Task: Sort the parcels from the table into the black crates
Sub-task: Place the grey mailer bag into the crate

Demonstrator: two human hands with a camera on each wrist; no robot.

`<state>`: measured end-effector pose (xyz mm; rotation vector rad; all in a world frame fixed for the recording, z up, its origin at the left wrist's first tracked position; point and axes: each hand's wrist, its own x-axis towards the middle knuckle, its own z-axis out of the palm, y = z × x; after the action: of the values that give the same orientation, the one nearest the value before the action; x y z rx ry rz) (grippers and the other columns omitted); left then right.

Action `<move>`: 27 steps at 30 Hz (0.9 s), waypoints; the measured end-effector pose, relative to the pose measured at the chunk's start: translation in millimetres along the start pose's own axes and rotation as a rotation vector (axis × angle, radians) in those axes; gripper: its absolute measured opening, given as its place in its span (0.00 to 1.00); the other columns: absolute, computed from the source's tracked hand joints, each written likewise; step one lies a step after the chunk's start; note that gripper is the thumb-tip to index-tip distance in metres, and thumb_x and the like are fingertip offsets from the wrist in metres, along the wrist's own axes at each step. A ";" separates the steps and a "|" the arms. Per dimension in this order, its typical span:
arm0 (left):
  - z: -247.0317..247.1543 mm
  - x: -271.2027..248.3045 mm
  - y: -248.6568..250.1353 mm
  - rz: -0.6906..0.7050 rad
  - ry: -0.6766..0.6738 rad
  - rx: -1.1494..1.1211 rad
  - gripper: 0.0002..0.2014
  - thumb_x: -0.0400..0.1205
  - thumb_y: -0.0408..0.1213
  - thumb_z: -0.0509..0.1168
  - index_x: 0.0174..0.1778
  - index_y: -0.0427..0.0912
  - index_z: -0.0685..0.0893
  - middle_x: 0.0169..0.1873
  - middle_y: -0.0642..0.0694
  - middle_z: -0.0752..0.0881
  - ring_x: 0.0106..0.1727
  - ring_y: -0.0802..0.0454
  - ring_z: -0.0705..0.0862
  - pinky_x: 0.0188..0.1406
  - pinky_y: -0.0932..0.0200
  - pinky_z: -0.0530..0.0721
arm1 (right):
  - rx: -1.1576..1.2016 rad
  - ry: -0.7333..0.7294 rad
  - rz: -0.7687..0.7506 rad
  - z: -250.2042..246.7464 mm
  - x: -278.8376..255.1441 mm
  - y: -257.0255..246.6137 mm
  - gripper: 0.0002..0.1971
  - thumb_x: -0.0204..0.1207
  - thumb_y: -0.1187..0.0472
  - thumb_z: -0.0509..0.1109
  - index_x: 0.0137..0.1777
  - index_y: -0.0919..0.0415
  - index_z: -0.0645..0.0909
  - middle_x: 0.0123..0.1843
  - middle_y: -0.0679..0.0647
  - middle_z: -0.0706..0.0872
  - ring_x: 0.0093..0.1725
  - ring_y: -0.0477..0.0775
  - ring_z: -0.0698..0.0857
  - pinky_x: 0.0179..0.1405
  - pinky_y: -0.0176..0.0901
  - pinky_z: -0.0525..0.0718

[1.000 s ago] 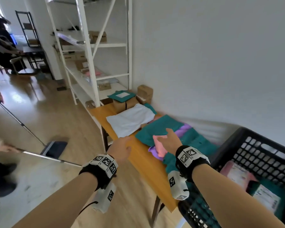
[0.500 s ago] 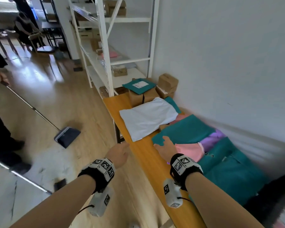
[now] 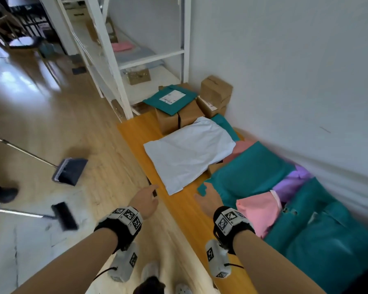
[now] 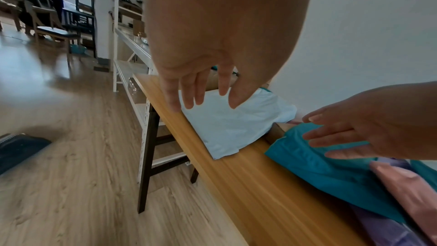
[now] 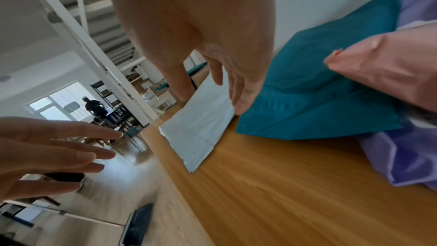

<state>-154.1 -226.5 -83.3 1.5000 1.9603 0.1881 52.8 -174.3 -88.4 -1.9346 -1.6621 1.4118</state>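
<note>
While both hands are held over near table [image 3: 179, 211] edge, nothing is gripped: left hand [image 3: 145, 201] spread loose at table's left edge, right hand [image 3: 208, 199] flat, fingers straight, fingertips [image 5: 243, 104] at near corner of teal mailer [image 3: 246, 175].

Parcels listed, far to near:
- cardboard boxes [image 3: 216, 94], stacked against wall
- teal mailer with white label [image 3: 172, 99], laid on boxes; print unreadable
- pale blue-white mailer [image 3: 189, 153], flat, creased
- pink mailer [image 3: 261, 211], purple mailer [image 3: 293, 183], overlapped at right
</note>
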 end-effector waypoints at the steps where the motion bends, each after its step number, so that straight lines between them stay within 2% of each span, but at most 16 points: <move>1: -2.1 10.8 -4.2 -0.003 -0.022 0.006 0.25 0.86 0.37 0.57 0.80 0.47 0.61 0.78 0.44 0.67 0.77 0.46 0.68 0.71 0.53 0.71 | 0.008 0.006 0.016 2.0 6.2 -2.1 0.32 0.82 0.60 0.64 0.83 0.60 0.55 0.81 0.59 0.65 0.78 0.59 0.68 0.71 0.46 0.70; 3: -9.0 35.4 -12.4 -0.004 -0.065 0.023 0.25 0.86 0.36 0.57 0.81 0.47 0.61 0.77 0.43 0.68 0.75 0.45 0.71 0.70 0.52 0.73 | 0.021 0.030 0.056 5.1 18.8 -7.7 0.31 0.83 0.60 0.63 0.83 0.61 0.55 0.81 0.58 0.64 0.79 0.58 0.66 0.71 0.45 0.68; 5: -19.6 62.5 -18.6 0.013 -0.088 0.070 0.26 0.86 0.36 0.56 0.81 0.47 0.61 0.73 0.40 0.73 0.69 0.43 0.76 0.64 0.51 0.78 | 0.035 0.054 0.090 6.8 33.2 -13.5 0.28 0.83 0.61 0.62 0.81 0.64 0.59 0.79 0.59 0.68 0.77 0.59 0.68 0.69 0.44 0.69; 8: -40.8 104.5 -22.3 0.051 -0.152 0.135 0.27 0.86 0.37 0.56 0.82 0.45 0.58 0.78 0.42 0.67 0.75 0.43 0.71 0.70 0.50 0.74 | 0.083 0.114 0.148 9.6 54.3 -27.2 0.24 0.83 0.60 0.64 0.76 0.65 0.65 0.73 0.60 0.75 0.71 0.60 0.74 0.61 0.42 0.72; 10: -56.4 134.9 -23.5 0.073 -0.195 0.131 0.27 0.86 0.35 0.57 0.81 0.43 0.59 0.76 0.40 0.69 0.73 0.43 0.72 0.69 0.51 0.74 | 0.128 0.148 0.179 14.1 69.5 -38.2 0.27 0.82 0.59 0.66 0.79 0.61 0.63 0.76 0.57 0.73 0.73 0.60 0.74 0.67 0.47 0.75; 12: -69.5 169.3 -25.6 0.110 -0.207 0.101 0.27 0.85 0.35 0.58 0.80 0.42 0.60 0.73 0.38 0.73 0.68 0.42 0.77 0.65 0.49 0.78 | 0.154 0.177 0.213 18.0 85.7 -49.6 0.30 0.82 0.59 0.66 0.81 0.60 0.59 0.80 0.58 0.68 0.76 0.60 0.71 0.71 0.49 0.72; 16: -90.2 224.3 -28.2 0.136 -0.229 0.148 0.27 0.85 0.35 0.58 0.81 0.42 0.59 0.74 0.38 0.70 0.72 0.41 0.74 0.68 0.52 0.74 | 0.216 0.211 0.293 28.8 115.3 -68.3 0.30 0.82 0.61 0.65 0.82 0.59 0.58 0.76 0.62 0.69 0.70 0.59 0.75 0.66 0.45 0.75; 19: -95.5 256.8 -30.1 0.154 -0.239 0.151 0.28 0.85 0.35 0.58 0.82 0.42 0.58 0.76 0.38 0.69 0.75 0.41 0.71 0.71 0.52 0.71 | 0.246 0.234 0.318 39.5 134.2 -79.7 0.30 0.81 0.60 0.66 0.81 0.57 0.59 0.78 0.59 0.69 0.74 0.58 0.73 0.70 0.46 0.74; 24: -91.4 289.9 -29.3 0.153 -0.285 0.182 0.28 0.86 0.37 0.57 0.82 0.45 0.56 0.75 0.41 0.71 0.70 0.40 0.75 0.67 0.51 0.76 | 0.216 0.280 0.325 53.5 151.7 -89.7 0.28 0.82 0.60 0.64 0.81 0.57 0.61 0.78 0.58 0.68 0.73 0.57 0.73 0.70 0.44 0.72; 27: -86.0 306.6 -26.2 0.147 -0.307 0.149 0.28 0.86 0.38 0.57 0.82 0.45 0.57 0.77 0.43 0.70 0.73 0.41 0.74 0.70 0.50 0.74 | 0.186 0.310 0.294 56.3 158.6 -92.6 0.27 0.83 0.61 0.63 0.80 0.57 0.61 0.80 0.54 0.65 0.77 0.54 0.69 0.73 0.40 0.68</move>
<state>-264.4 64.9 -154.0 1.6602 1.6514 -0.1225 -65.9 -30.2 -133.3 -2.2160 -1.1072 1.2251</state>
